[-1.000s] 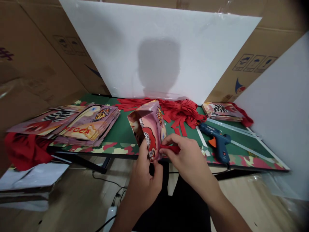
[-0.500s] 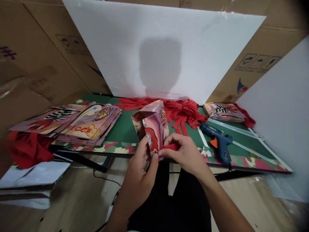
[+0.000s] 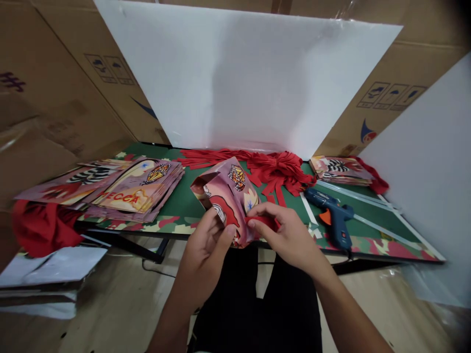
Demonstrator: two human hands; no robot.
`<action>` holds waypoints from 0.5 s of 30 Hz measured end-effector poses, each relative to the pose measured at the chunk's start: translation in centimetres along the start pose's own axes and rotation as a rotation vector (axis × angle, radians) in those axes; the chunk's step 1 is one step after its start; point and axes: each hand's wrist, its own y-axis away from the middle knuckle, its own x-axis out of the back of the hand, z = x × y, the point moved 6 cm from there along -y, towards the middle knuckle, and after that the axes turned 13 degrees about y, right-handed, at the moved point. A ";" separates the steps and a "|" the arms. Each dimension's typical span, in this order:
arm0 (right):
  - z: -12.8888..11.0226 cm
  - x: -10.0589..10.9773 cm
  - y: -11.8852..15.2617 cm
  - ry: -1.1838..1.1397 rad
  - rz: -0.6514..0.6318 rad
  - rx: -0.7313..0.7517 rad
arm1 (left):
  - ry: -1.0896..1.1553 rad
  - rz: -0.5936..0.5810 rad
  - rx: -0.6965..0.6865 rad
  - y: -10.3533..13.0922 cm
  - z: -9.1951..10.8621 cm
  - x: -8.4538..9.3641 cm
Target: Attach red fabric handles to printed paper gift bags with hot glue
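Forearms (image 3: 340, 294) angled inward, left hand (image 3: 203, 255) holding printed carton (image 3: 235, 196), right hand (image 3: 290, 238) pinching red strip (image 3: 268, 223)

- You're using two hands: left hand (image 3: 202, 255), right hand (image 3: 290, 238).
- You're handling one printed box (image 3: 230, 201), and one red piece (image 3: 271, 223) is showing at your fingers.
- Three printed stacks (image 3: 140, 189) are lying around you: two on your left, one on your right.
- One glue gun (image 3: 336, 214) is lying there.
- At least two clear sticks (image 3: 382, 230) are showing.
- Red strips (image 3: 281, 169) are overlapping, so you're getting no exact count.
- Two red cloth bunches (image 3: 44, 228) are flanking you.
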 end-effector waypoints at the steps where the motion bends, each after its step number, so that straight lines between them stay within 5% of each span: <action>1: -0.1 0.0 0.0 0.004 0.001 0.003 | 0.019 0.002 0.009 0.0 0.0 0.1; 7: -0.7 0.3 0.1 0.037 0.009 0.015 | 0.157 -0.062 -0.004 0.1 -0.8 0.9; 15: -0.6 0.3 0.3 0.037 0.019 0.016 | 0.112 -0.007 -0.040 0.4 -4.1 3.8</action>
